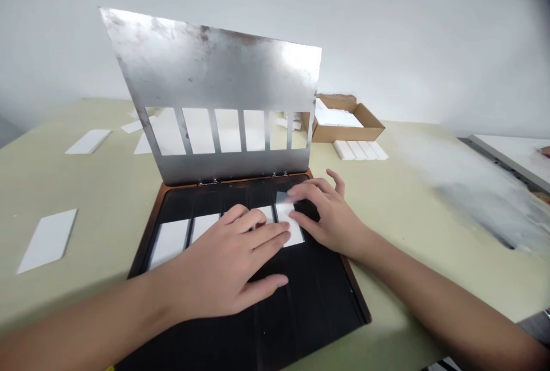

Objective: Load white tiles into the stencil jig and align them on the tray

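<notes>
My left hand lies flat, fingers spread, across white rectangular strips on a black board with a brown edge. One strip and another show to its left, and a third is mostly hidden under its fingertips. My right hand is at the board's far right, its fingertips and thumb on a white strip. I cannot tell whether it grips that strip. A slotted metal plate stands raised on hinges along the board's far edge.
A cardboard box holding white strips sits beyond the plate, with a row of white strips in front of it. Loose white strips lie on the pale green table. A white surface lies at the right.
</notes>
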A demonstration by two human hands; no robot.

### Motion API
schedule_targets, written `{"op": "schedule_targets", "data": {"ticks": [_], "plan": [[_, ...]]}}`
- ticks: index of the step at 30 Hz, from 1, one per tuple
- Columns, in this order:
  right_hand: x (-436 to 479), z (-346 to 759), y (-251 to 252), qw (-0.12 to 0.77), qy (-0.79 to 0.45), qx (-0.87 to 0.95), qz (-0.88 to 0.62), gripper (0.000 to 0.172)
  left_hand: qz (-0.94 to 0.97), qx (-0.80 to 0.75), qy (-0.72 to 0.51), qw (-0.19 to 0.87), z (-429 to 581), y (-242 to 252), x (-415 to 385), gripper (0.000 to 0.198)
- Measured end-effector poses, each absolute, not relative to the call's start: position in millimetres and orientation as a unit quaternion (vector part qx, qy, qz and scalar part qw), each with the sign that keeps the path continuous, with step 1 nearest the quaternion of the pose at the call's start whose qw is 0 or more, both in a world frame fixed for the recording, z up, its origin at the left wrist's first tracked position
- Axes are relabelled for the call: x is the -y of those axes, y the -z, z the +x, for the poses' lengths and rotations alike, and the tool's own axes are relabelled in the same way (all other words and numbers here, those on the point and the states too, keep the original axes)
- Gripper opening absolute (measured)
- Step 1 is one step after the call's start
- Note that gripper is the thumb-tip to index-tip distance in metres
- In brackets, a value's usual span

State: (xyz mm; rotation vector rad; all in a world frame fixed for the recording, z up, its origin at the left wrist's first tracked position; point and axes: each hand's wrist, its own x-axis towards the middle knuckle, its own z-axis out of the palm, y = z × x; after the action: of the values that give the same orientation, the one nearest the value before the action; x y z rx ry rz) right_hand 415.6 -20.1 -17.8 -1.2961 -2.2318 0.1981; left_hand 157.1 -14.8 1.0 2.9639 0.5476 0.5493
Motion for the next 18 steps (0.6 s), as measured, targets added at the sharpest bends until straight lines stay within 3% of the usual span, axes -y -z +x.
{"op": "schedule_targets", "data": {"ticks": [2, 5, 18], "plan": [[19.7, 413.8, 17.2, 0.272, -0.052, 0.834, -0.477, 0.033, 0.968, -0.174, -0.176, 0.039, 156.9, -0.2, 13.9, 0.042], [19.9, 413.4, 16.7, 0.264, -0.007, 0.855, -0.447, 0.020, 0.968, -0.173, -0.177, 0.034, 155.8, 0.7, 13.0, 0.039], [21.2, 418.4, 19.4, 0.273, 0.078, 0.881, -0.378, 0.015, 0.963, -0.193, -0.185, 0.042, 151.1, 2.3, 11.1, 0.039]]}}
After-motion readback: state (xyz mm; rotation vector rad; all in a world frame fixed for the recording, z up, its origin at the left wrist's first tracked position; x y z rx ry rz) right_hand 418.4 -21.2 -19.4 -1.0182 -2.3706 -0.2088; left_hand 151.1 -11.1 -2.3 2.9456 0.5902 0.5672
